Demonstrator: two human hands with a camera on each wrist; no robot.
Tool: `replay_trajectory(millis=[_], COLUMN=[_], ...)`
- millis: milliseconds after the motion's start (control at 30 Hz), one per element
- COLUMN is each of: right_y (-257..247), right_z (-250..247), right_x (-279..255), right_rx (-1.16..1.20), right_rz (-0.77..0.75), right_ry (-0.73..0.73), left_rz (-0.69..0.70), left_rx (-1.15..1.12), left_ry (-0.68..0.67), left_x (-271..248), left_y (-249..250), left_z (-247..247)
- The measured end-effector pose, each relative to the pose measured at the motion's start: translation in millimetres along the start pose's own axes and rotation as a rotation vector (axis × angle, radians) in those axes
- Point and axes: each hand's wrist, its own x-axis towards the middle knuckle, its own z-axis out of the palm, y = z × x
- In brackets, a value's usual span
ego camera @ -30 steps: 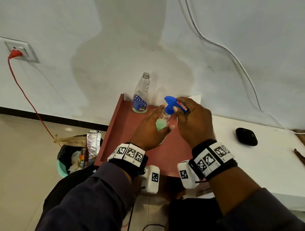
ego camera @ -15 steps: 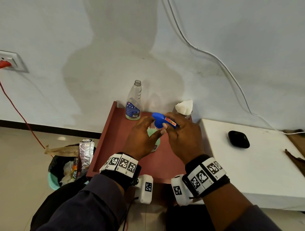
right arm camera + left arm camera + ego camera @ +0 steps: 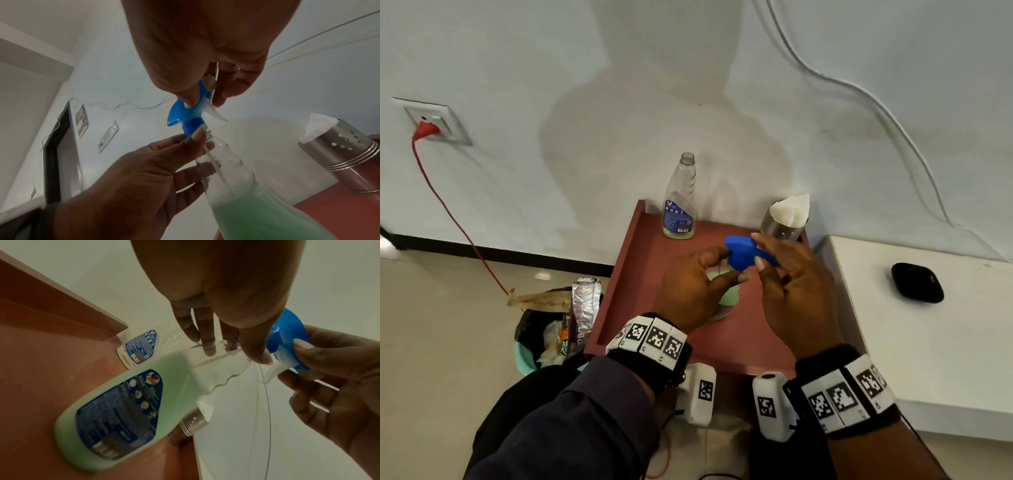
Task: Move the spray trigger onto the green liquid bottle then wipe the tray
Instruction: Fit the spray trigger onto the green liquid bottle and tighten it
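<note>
Trigger [image 3: 748,255]: pinched by right hand [image 3: 796,291], atop green bottle [image 3: 257,211]; left hand [image 3: 695,287] fingers its collar. Tray [image 3: 633,281] beneath.

The green liquid bottle [image 3: 232,164] is clear, shiny plastic. At 2 o'clock, the holder [image 3: 347,154] is smooth, brushed metal with holes.

Your way across the red tray [image 3: 626,291] is open along its left half and near edge, between the raised left rim and the green bottle [image 3: 727,299] standing mid-tray. At the back, an uncapped empty bottle [image 3: 679,205] blocks the left corner and a steel holder [image 3: 780,228] with white paper fills the right one. The wall closes off everything behind them.
</note>
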Motion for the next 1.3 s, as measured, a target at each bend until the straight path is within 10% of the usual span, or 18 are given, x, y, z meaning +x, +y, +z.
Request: replay_trajectory(millis=[500, 867, 1300], right_y=[16.6, 24.8, 29.3], right_z=[-11.8, 19.6, 26.8], right_x=[9.6, -20.1, -16.6], right_rx=[-0.100, 0.615, 0.576], right_rz=[-0.235, 0.330, 0.319], right_ry=[-0.110, 0.001, -0.209], left_rz=[0.037, -0.013, 0.105], left_rx=[0.116, 0.037, 0.018], left_ry=[-0.088, -0.056, -0.188], left_x=[-9.6, -12.3, -8.6], left_y=[21.4, 17.9, 20.6], left_z=[-2.3, -2.5, -15.6])
